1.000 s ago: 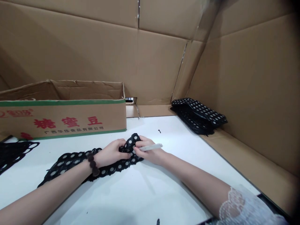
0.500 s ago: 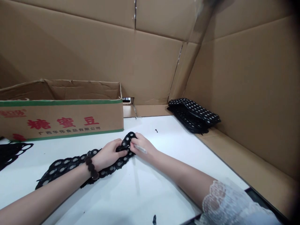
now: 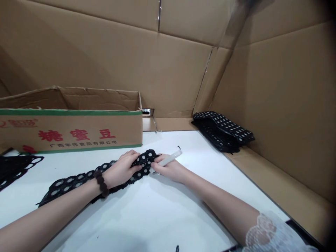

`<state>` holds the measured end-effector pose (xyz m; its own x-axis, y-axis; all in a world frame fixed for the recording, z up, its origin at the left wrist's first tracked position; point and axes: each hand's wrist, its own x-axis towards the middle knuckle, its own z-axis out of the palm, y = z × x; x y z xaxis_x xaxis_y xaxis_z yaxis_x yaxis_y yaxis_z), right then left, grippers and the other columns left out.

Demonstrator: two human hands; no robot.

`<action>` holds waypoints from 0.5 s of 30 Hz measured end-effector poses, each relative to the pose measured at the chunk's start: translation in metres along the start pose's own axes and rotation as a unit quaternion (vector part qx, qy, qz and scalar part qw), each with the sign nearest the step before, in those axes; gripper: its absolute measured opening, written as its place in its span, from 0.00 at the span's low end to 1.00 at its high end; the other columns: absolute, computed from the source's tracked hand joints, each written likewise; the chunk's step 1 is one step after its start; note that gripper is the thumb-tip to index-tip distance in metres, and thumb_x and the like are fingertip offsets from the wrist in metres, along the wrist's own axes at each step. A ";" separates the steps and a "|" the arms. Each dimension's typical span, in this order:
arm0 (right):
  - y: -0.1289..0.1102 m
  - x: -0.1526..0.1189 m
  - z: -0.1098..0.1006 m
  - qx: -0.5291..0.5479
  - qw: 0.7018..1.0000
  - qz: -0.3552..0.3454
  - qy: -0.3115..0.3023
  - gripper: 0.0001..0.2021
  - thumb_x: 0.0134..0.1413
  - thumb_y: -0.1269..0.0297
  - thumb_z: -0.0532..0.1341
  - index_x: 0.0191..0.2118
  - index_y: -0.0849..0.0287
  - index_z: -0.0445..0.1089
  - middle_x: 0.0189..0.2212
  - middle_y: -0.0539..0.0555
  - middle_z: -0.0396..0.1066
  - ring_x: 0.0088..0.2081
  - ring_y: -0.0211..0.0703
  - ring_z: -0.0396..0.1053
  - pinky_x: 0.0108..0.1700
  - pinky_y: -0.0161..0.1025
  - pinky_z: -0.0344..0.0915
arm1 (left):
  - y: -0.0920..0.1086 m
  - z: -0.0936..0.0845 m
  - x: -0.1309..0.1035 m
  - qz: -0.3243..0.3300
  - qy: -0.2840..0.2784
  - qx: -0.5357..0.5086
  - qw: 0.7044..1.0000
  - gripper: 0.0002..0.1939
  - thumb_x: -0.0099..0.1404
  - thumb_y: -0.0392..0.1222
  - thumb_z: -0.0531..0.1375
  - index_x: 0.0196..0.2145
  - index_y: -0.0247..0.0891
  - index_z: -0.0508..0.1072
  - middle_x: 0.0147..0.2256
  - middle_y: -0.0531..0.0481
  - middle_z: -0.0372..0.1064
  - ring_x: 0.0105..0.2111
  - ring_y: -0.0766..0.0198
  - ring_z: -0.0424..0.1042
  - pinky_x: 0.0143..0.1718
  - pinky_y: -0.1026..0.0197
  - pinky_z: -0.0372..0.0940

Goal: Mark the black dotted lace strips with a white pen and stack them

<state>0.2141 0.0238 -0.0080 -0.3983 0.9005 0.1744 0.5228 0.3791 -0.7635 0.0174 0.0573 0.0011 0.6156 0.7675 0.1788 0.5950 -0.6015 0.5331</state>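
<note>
A strip of black fabric with white dots and scalloped edges (image 3: pixel 76 180) lies slantwise on the white table. My left hand (image 3: pixel 122 170) is closed on it near its right end, thumb and fingers either side of the dotted part. In my right hand (image 3: pixel 170 170) is a slim white pen-shaped tool (image 3: pixel 171 158), held between thumb and fingers. Its back end sticks up to the right; its lower tip is at the strip's right end, too small to make out. The right fingers are at the fabric's edge.
A cardboard box with red lettering (image 3: pixel 86 134) stands at the back left. Black openwork fabric (image 3: pixel 15 168) lies at the left edge. Folded black dotted fabric (image 3: pixel 223 131) rests at the right by the cardboard wall (image 3: pixel 283 105). A small dark scrap (image 3: pixel 177 248) lies at the front.
My right hand has shifted right and turned, so the white tool now shows more of its length. The strip's raised end lies flatter under my left hand. The view has shifted slightly.
</note>
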 end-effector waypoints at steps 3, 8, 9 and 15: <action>-0.002 0.000 0.002 -0.004 1.000 -0.005 0.014 0.16 0.52 0.60 0.49 0.17 0.60 0.49 0.16 0.46 0.48 0.21 0.31 0.49 0.23 0.32 0.47 | 0.003 -0.002 -0.002 -0.019 -0.006 0.017 1.000 0.10 0.59 0.46 0.49 0.34 0.39 0.65 0.32 0.47 0.66 0.34 0.55 0.64 0.35 0.58 0.57; -0.004 0.000 0.003 -0.007 1.000 0.009 0.022 0.16 0.53 0.59 0.48 0.18 0.60 0.49 0.17 0.45 0.49 0.21 0.31 0.50 0.23 0.32 0.47 | 0.010 -0.006 -0.003 -0.043 -0.056 -0.005 0.997 0.14 0.53 0.52 0.55 0.31 0.39 0.66 0.30 0.49 0.68 0.30 0.57 0.66 0.28 0.63 0.56; -0.005 0.000 0.003 -0.004 1.000 0.007 0.019 0.16 0.53 0.59 0.48 0.18 0.60 0.49 0.17 0.45 0.49 0.21 0.31 0.50 0.23 0.32 0.47 | 0.010 -0.006 -0.003 -0.046 -0.068 -0.014 0.997 0.13 0.52 0.51 0.55 0.30 0.39 0.66 0.29 0.50 0.68 0.29 0.58 0.65 0.27 0.64 0.55; -0.009 -0.001 0.005 0.021 1.000 0.005 0.006 0.16 0.53 0.60 0.49 0.18 0.60 0.49 0.16 0.45 0.49 0.20 0.30 0.49 0.22 0.32 0.46 | 0.011 -0.007 -0.001 -0.075 -0.080 -0.064 0.992 0.09 0.51 0.46 0.55 0.23 0.37 0.64 0.22 0.55 0.63 0.23 0.65 0.61 0.23 0.66 0.52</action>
<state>0.2065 0.0184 -0.0046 -0.3830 0.9073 0.1736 0.4946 0.3601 -0.7910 0.0202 0.0515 0.0123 0.6052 0.7952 -0.0380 0.6222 -0.4427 0.6457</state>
